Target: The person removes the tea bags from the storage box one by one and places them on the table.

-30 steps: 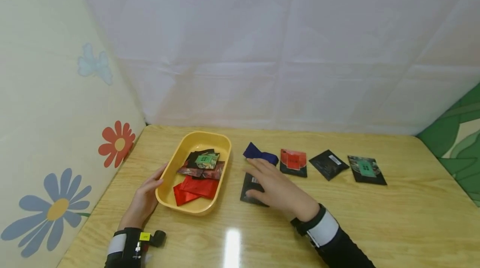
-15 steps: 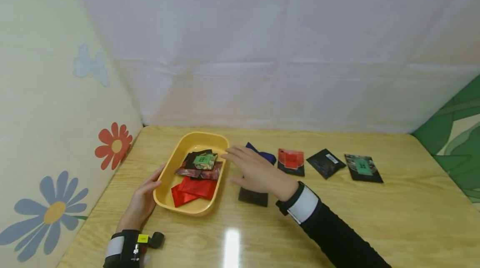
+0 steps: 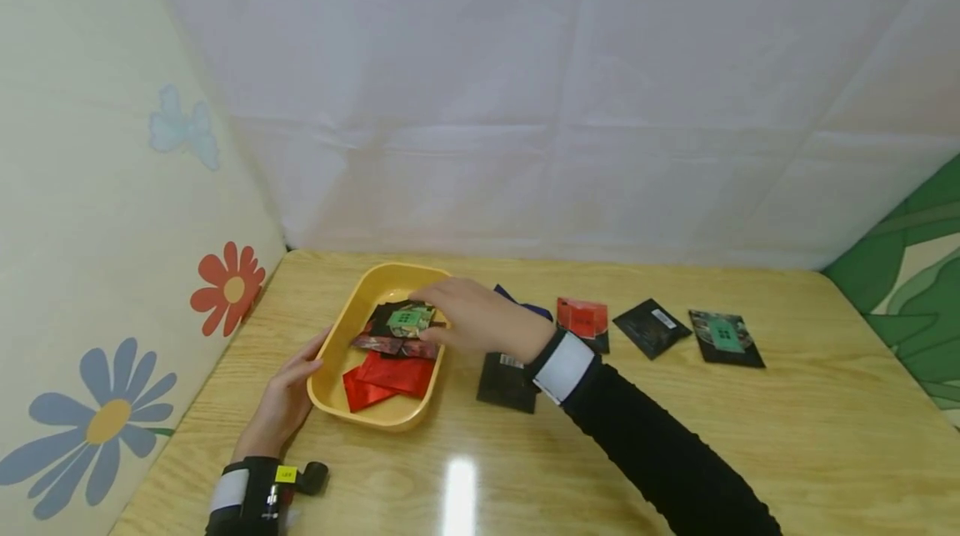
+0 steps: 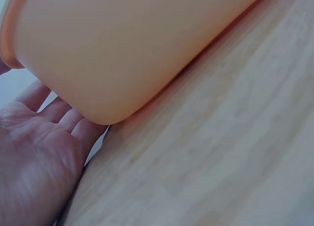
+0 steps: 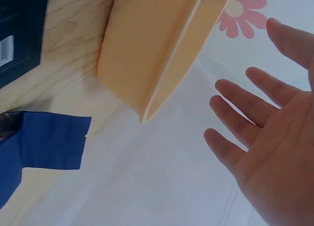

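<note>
A yellow plastic basin [image 3: 322, 390] holds red packets [image 3: 397, 374] and a black packet with a green label [image 3: 408, 319], lying over dark red wrappers. My left hand [image 3: 283, 403] rests against its left side, the thumb at the rim and the fingers along the outer wall. The left wrist view shows those fingers [image 4: 64, 113] passing behind the wall. My right hand [image 3: 480, 321] reaches over the right rim, fingertips close to the green-labelled packet. In the right wrist view its fingers [image 5: 245, 103] are spread, with nothing between them.
Right of the basin lie a black packet [image 3: 504, 386] and a dark blue folded strip [image 5: 54, 140], partly behind my right hand. Farther right are a red and black packet [image 3: 581, 318], a black one with a barcode [image 3: 651, 329] and another green-labelled one [image 3: 726, 338]. White cloth [image 3: 525, 144] hangs behind the table.
My right hand has moved left, from above the black packet and blue strip to over the basin's right rim. My left hand stays against the basin, and the packets have not moved.
</note>
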A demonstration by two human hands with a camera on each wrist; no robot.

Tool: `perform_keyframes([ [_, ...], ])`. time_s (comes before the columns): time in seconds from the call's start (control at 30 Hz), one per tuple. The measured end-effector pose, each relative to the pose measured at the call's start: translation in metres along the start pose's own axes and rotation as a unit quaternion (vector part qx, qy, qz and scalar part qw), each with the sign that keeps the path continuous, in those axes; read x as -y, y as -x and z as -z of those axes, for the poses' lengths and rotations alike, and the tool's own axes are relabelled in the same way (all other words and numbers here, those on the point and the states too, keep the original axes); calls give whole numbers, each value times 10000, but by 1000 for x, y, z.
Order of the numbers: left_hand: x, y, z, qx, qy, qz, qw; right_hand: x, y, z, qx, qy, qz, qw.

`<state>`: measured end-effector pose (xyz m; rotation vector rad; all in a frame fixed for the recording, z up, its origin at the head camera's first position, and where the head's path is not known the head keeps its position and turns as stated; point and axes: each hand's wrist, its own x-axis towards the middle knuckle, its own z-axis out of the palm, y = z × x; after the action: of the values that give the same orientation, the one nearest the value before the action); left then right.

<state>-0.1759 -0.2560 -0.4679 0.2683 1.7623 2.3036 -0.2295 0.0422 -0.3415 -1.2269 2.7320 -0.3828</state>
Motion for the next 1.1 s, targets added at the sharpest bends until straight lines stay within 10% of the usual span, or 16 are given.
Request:
perform_keyframes([
  [1.1, -1, 1, 1, 113, 127, -63, 9998, 30, -76, -10, 2066, 256, -1753, 9623],
])
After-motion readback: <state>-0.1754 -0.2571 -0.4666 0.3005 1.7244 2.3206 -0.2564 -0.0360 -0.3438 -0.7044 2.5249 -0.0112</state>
